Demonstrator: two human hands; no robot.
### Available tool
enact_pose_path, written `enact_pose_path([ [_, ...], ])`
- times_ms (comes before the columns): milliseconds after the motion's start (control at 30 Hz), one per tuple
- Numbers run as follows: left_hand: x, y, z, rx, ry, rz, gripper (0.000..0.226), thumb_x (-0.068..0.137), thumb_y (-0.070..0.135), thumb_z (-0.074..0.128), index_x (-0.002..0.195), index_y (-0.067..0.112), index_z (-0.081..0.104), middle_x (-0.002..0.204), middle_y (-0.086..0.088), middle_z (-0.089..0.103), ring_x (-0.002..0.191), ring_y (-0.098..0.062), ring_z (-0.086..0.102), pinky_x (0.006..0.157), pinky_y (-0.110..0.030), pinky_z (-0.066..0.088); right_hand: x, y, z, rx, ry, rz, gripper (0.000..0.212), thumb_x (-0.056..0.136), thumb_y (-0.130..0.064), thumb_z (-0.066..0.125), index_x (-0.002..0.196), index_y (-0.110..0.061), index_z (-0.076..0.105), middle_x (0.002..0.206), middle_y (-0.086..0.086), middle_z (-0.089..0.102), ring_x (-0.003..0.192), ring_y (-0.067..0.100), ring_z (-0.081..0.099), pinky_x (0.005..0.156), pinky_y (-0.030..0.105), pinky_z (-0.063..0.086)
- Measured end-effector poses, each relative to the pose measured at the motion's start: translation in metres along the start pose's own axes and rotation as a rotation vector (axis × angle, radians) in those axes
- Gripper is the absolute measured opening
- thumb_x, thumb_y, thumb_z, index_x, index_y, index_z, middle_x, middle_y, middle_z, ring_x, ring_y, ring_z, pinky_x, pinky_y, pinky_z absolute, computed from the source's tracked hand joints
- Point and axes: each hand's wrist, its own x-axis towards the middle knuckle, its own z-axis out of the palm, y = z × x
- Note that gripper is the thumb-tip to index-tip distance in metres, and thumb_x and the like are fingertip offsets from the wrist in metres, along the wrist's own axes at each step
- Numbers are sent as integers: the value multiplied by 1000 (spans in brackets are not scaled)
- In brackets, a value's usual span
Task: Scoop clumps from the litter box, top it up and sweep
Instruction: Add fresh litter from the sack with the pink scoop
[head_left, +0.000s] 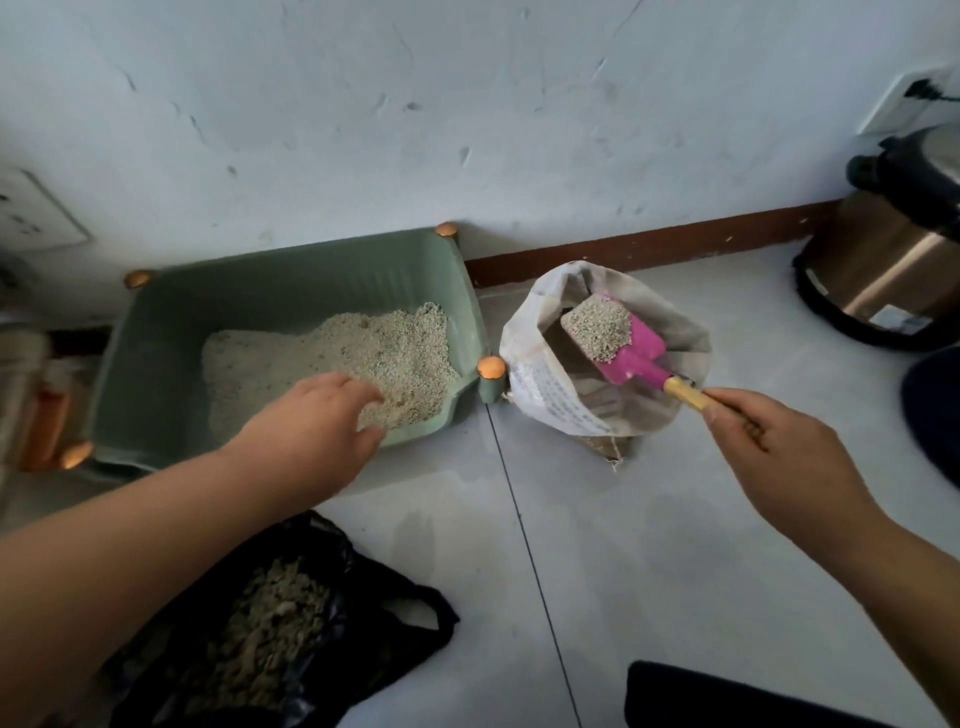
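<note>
The right grip (769, 457) is pinched round the end of the wooden handle (685, 393) of the pink scoop (631, 353), thumb on top and fingers curled beneath. The scoop is heaped with fresh grains and hangs over the open mouth of the white sack (540, 374). The sack stands on the floor (649, 545) just beside the litter box (291, 296). The left grip (317, 421) is loose, fingers bent down with their tips on the litter (363, 348) near the box's low front lip, and it seems to hold nothing. The litter lies banked toward the right and front of the box and thin at the left. Nearer me, a black bag (395, 613) lies open with darker clumps inside.

To my eye this is the topping-up step. The load is piled above the scoop's sides and held far out on the handle, so a tilt or jolt while crossing the gap would shed grains onto the floor. The sack's rim is slack, and a catch on it could tip the sack. The left grip sits where the pour would likely land.
</note>
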Motion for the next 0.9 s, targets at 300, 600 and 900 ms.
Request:
enact_pose_path([
  [300,-10,-44,3,4,-12,-93,45,100,43,49,141,24,50,146,0,50,139,-21,41,117,-39,33,19,-66,15,110,-133,-112,26,97,-33,50,114,-25,67,72,-13,61,58,3,54,45,14,36],
  [600,-33,-76,4,19,-7,-97,44,101,40,47,142,25,48,143,0,50,138,-20,40,115,-37,34,79,-133,91,-50,-298,-185,30,100,-27,43,84,-11,63,64,4,56,57,20,48,49,32,30],
  [900,-46,-109,2,-13,-9,-141,45,101,39,46,144,25,46,145,0,47,140,-21,37,116,-35,30,87,-176,137,-134,-275,-187,35,101,-31,39,94,-5,61,81,13,61,71,29,53,58,32,34],
])
